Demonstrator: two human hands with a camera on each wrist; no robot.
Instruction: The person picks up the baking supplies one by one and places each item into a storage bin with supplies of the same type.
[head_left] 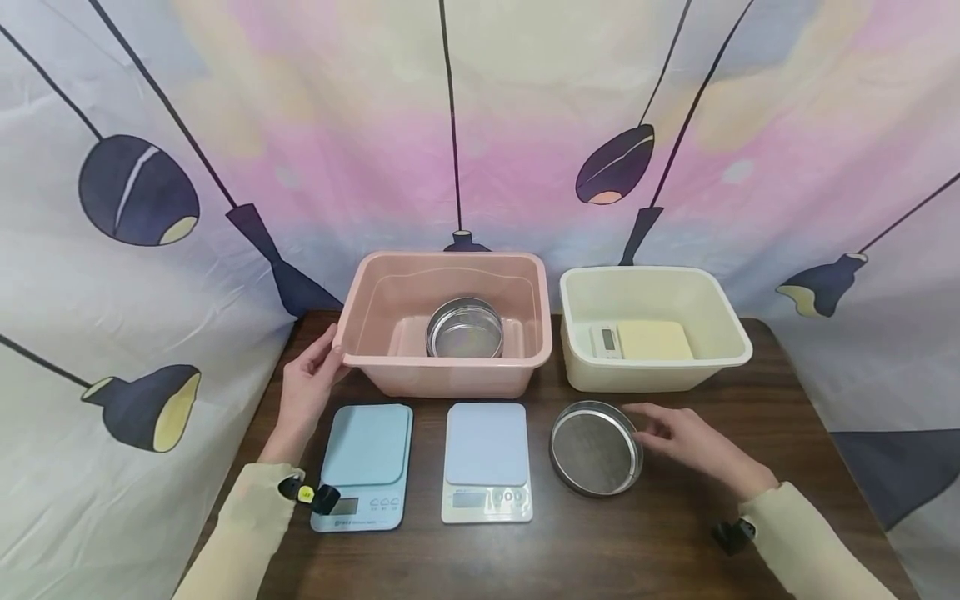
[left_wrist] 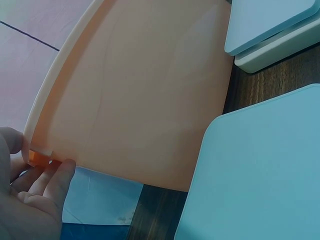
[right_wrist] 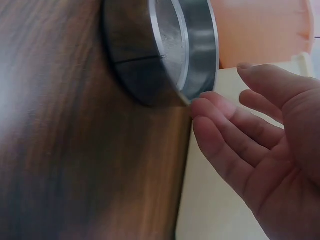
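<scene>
My left hand (head_left: 309,385) pinches the near left corner of the pink basin (head_left: 442,379), with the thumb over the rim and fingers beneath it in the left wrist view. Inside that basin sits a round metal sieve (head_left: 465,329). Another round metal sieve (head_left: 596,450) lies on the table at the right. Loosely bent, the fingers of my right hand (head_left: 686,437) are right at this sieve's rim. In the right wrist view the thumb stands apart from the fingers, and nothing is between them.
A blue kitchen scale (head_left: 365,446) and a white kitchen scale (head_left: 486,446) lie side by side in front of the pink basin. The cream basin (head_left: 622,379) at the back right holds a scale with a yellow platform (head_left: 656,340). A patterned cloth hangs behind the wooden table (head_left: 525,567).
</scene>
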